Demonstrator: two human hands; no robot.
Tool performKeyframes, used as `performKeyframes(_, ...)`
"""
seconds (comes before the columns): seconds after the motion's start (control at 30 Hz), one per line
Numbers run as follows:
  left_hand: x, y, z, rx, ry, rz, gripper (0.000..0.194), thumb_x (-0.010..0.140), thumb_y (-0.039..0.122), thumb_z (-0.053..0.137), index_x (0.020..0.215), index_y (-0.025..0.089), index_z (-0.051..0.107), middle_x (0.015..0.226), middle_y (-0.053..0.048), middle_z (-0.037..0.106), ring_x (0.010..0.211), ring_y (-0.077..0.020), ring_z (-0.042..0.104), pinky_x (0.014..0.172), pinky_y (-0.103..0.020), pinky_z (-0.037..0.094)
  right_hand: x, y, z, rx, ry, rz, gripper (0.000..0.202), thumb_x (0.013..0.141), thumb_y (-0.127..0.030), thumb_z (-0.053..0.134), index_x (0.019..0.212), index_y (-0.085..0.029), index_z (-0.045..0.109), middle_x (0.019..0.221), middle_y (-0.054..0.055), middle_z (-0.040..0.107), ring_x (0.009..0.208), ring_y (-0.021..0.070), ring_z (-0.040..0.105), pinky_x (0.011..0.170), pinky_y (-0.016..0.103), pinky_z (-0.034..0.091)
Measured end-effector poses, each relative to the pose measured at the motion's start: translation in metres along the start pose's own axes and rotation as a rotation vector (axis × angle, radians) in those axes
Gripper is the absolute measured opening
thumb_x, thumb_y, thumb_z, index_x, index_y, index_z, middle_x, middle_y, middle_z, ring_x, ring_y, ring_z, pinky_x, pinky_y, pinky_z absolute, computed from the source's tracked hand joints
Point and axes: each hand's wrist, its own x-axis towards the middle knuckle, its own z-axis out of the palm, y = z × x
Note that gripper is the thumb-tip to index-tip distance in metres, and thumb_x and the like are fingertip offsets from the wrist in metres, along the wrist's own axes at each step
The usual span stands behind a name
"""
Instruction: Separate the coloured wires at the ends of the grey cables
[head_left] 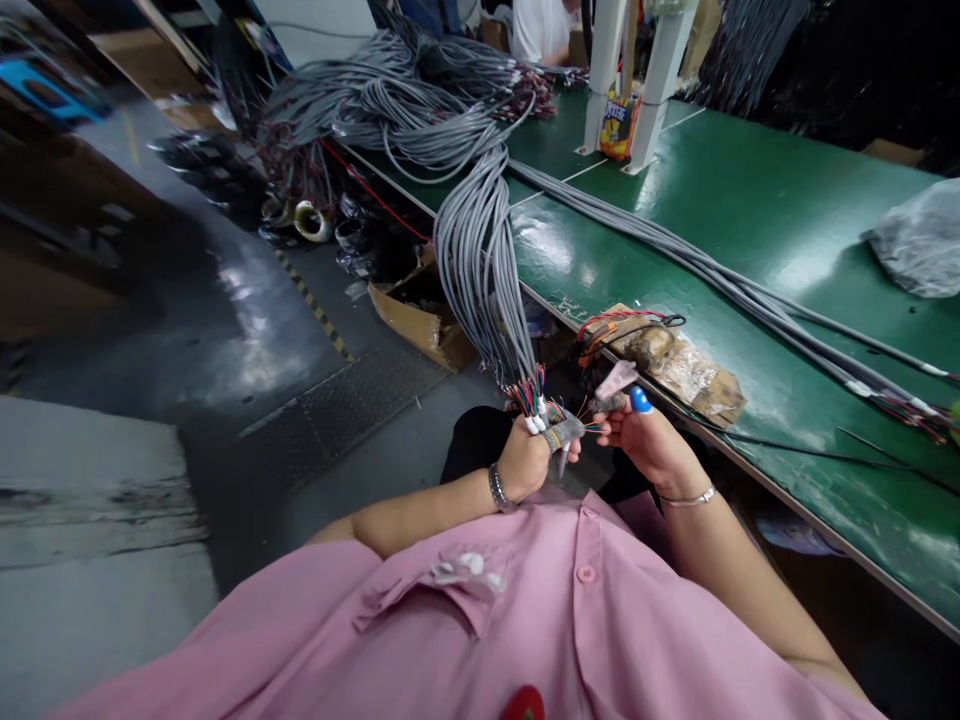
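Observation:
My left hand (pixel 527 455) is closed around the stripped end of a grey cable, with thin coloured wires fanning out past a grey cloth cover on a finger. Beside it, a bunch of coloured wire ends (pixel 534 388) with white sleeves belongs to the grey cables (pixel 480 260) hanging off the table edge. My right hand (pixel 645 440) pinches the tips of the thin wires (pixel 592 427) just right of my left hand. A blue cover (pixel 640 400) sits on its thumb, and a grey cover wraps another finger. The exact wires between the fingertips are too small to tell.
The green table (pixel 750 220) runs along the right, with a long cable bundle (pixel 675 250) lying across it. A tape-wrapped block (pixel 686 370) sits at its near edge. A big cable heap (pixel 390 95) lies at the back. Below stands an open cardboard box (pixel 420 320).

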Motion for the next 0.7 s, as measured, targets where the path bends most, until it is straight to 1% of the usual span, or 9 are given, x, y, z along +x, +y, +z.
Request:
performKeyframes(0.1,0.0,-0.002,-0.002,0.056,-0.031,-0.012,0.033,0.066,0.043,0.079,0.073,0.014,0.066,0.058,-0.003,0.064,0.05,-0.0135,0.06,0.049,-0.024,0.048,-0.007,-0.005,-0.002,-0.16,-0.045,0.02,0.033,0.073,-0.05,0.076,0.081,-0.018,0.071,0.074,0.002,0.067,0.063,0.0125,0.058,0.064,0.027,0.05)
performKeyframes(0.17,0.0,-0.003,-0.003,0.094,-0.059,-0.014,0.032,0.067,0.043,0.078,0.075,0.013,0.067,0.058,-0.003,0.065,0.05,-0.0137,0.06,0.05,-0.025,0.049,-0.009,-0.008,-0.001,-0.242,-0.036,0.003,0.027,0.073,-0.043,0.078,0.079,-0.018,0.071,0.07,0.0,0.065,0.06,0.0109,0.056,0.062,0.026,0.048)
performKeyframes(0.27,-0.001,-0.004,-0.004,0.157,-0.111,-0.016,0.031,0.069,0.041,0.078,0.074,0.013,0.067,0.06,-0.004,0.066,0.051,-0.0138,0.061,0.052,-0.026,0.05,-0.009,-0.012,0.004,-0.327,-0.006,-0.063,0.021,0.072,-0.038,0.079,0.075,-0.018,0.071,0.066,-0.002,0.064,0.059,0.0102,0.054,0.06,0.024,0.045)
performKeyframes(0.37,-0.003,-0.001,-0.003,0.215,-0.173,-0.038,0.03,0.068,0.04,0.078,0.072,0.012,0.067,0.059,-0.005,0.066,0.051,-0.0146,0.061,0.051,-0.026,0.05,-0.009,-0.013,0.013,-0.366,-0.007,-0.114,0.021,0.072,-0.037,0.079,0.071,-0.018,0.071,0.063,-0.002,0.064,0.057,0.0112,0.054,0.06,0.026,0.046)
performKeyframes(0.53,-0.001,0.007,-0.001,0.29,-0.318,-0.089,0.027,0.068,0.036,0.077,0.066,0.012,0.066,0.057,-0.005,0.065,0.049,-0.0142,0.06,0.051,-0.025,0.049,-0.01,-0.007,0.028,-0.354,-0.082,-0.095,0.022,0.075,-0.042,0.075,0.078,-0.021,0.07,0.063,0.0,0.068,0.051,0.015,0.058,0.055,0.03,0.048)
performKeyframes(0.63,0.001,0.011,0.0,0.323,-0.344,-0.127,0.024,0.07,0.035,0.075,0.069,0.012,0.067,0.055,-0.005,0.065,0.049,-0.0139,0.06,0.049,-0.024,0.048,-0.01,-0.003,0.03,-0.378,-0.072,-0.121,0.023,0.076,-0.043,0.075,0.08,-0.021,0.07,0.069,0.001,0.07,0.053,0.0155,0.06,0.054,0.03,0.05)
performKeyframes(0.7,0.002,0.012,-0.001,0.346,-0.352,-0.157,0.024,0.07,0.035,0.076,0.07,0.012,0.067,0.055,-0.005,0.065,0.048,-0.0142,0.061,0.047,-0.023,0.047,-0.011,-0.001,0.03,-0.369,-0.082,-0.113,0.023,0.077,-0.044,0.074,0.084,-0.022,0.071,0.07,0.002,0.07,0.054,0.0165,0.061,0.055,0.031,0.05)
